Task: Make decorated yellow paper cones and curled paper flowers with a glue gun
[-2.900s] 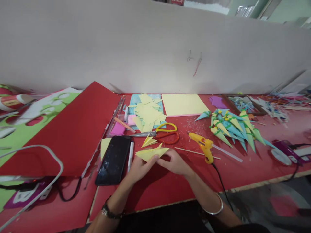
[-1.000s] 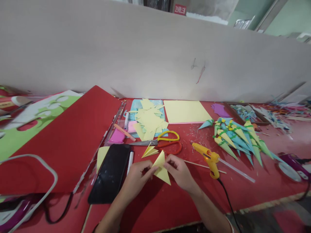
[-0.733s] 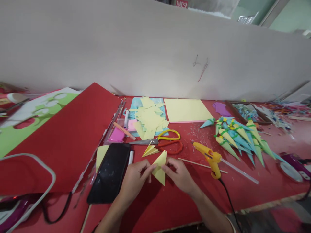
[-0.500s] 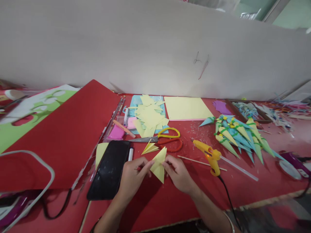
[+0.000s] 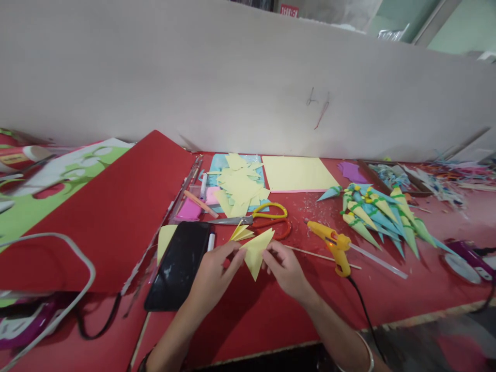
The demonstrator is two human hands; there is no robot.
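Observation:
A folded piece of yellow paper (image 5: pixel 256 253) is pinched between my two hands above the red table, its narrow point facing me. My left hand (image 5: pixel 217 268) grips its left corner between thumb and fingers. On the opposite edge, my right hand (image 5: pixel 283 266) closes on the paper in the same way. Just behind lies another folded yellow paper piece (image 5: pixel 242 233) with pleats. Scissors (image 5: pixel 267 216) with one yellow and one red handle rest beyond it. To the right, a yellow glue gun (image 5: pixel 334 244) with a clear glue stick lies beside a thin wooden stick (image 5: pixel 310 252).
A black phone (image 5: pixel 179 263) lies left of my hands, beside a large red sheet (image 5: pixel 112 212). Cut yellow paper pieces (image 5: pixel 242 186) are heaped at the back near a yellow sheet (image 5: pixel 298 173). Blue and yellow paper cones (image 5: pixel 377 214) pile up on the right.
The folded yellow paper has turned in my hands, its upper tip swinging to the right and its lower point rising slightly. Both hands still hold it. The camera view has shifted a little.

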